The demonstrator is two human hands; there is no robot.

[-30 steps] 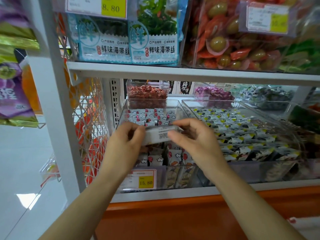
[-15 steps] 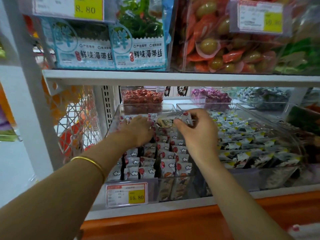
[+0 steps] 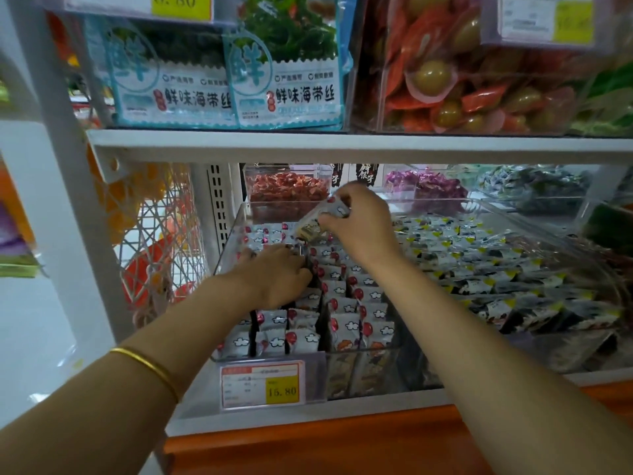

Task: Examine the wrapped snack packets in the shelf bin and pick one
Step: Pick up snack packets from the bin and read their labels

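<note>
A clear shelf bin (image 3: 230, 236) holds rows of several small white wrapped snack packets (image 3: 342, 306) with red dots and cloud prints. My right hand (image 3: 363, 222) is over the back of the bin and pinches one snack packet (image 3: 320, 219), tilted, just above the rows. My left hand (image 3: 275, 277) lies palm down on the packets in the bin's left half. Its fingertips dip between the rows and are hidden, so I cannot tell whether they hold anything. A gold bangle (image 3: 147, 366) sits on my left forearm.
A price tag reading 15.80 (image 3: 263, 385) hangs on the bin's front. To the right lies a second bin of yellow-cornered packets (image 3: 479, 269). The upper shelf edge (image 3: 342, 145) runs close above my hands. Red sweets (image 3: 287, 186) and purple sweets (image 3: 428, 186) stand behind.
Both hands held one packet in front of the bin; they have since moved in over it. My left hand let go and dropped onto the rows, while my right keeps a packet raised.
</note>
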